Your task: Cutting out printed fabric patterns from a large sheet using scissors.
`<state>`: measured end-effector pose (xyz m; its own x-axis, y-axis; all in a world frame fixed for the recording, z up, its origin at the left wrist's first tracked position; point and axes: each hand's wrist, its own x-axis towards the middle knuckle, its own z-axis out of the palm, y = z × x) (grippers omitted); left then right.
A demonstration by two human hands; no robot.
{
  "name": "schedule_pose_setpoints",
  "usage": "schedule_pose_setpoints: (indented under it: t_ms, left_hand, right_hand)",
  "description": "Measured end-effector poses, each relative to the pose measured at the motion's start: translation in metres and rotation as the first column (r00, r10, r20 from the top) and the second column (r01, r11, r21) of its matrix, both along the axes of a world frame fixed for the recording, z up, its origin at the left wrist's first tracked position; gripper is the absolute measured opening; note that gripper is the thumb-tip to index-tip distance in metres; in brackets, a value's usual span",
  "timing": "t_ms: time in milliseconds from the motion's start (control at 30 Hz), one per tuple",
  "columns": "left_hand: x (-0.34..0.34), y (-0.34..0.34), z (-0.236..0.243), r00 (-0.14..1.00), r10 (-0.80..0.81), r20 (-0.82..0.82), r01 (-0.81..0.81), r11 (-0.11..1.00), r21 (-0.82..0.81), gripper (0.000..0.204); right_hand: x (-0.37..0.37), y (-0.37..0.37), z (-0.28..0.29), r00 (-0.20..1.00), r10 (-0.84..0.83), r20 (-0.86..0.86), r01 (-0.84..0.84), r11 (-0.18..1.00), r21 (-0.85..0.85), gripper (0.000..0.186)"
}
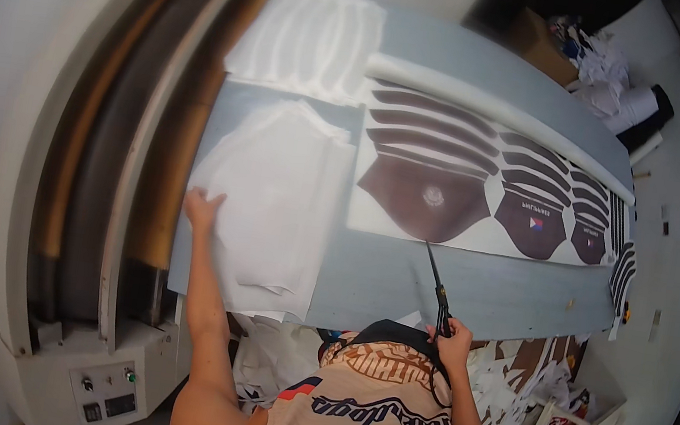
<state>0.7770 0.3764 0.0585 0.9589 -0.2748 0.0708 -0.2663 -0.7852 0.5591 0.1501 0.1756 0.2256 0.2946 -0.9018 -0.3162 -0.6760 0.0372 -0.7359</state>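
Note:
My right hand (pixel 454 344), at the table's near edge, grips the black handles of a pair of long scissors (pixel 438 284). Their tip points away from me, by the lower edge of a white printed sheet (pixel 373 225). Rows of dark curved strips and shield-like panels cover that sheet, some with small emblems. My left hand (pixel 204 208) lies with thumb and fingers apart at the left edge of a stack of thin white cut pieces (pixel 277 194); I cannot tell if it pinches any of them.
A white roll (pixel 503 118) runs along the printed sheet's far side on the blue-grey table (pixel 444 43). Pale sheets (pixel 306 40) lie at the far left. A large roller machine (pixel 105 133) stands left of the table. White scraps (pixel 499 386) fill the space below the near edge.

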Motion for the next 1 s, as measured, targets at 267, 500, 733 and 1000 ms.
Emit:
schedule_pose_setpoints:
  t_ms: [267,500,733,1000]
  left_hand:
    - [0.0,0.015,-0.004,0.995,0.088,-0.036,-0.087,0.995,0.048,0.038]
    - [-0.03,-0.006,0.017,0.997,0.02,-0.075,-0.004,0.976,0.218,0.043]
    - [-0.133,-0.107,0.04,0.745,-0.626,0.231,0.563,0.775,0.285,0.078]
    - [-0.159,-0.085,-0.016,0.818,-0.564,0.116,0.507,0.801,0.319,0.085]
  right_hand:
    - [0.018,0.0,0.002,0.995,-0.054,0.08,0.046,0.994,0.1,0.026]
    - [0.016,-0.004,-0.006,1.0,0.023,-0.013,-0.022,0.999,0.043,0.03]
    - [0.018,-0.018,0.005,0.995,0.061,-0.083,-0.064,0.997,-0.033,0.032]
    - [0.014,-0.019,0.023,0.996,0.013,-0.091,-0.019,0.997,-0.071,0.029]
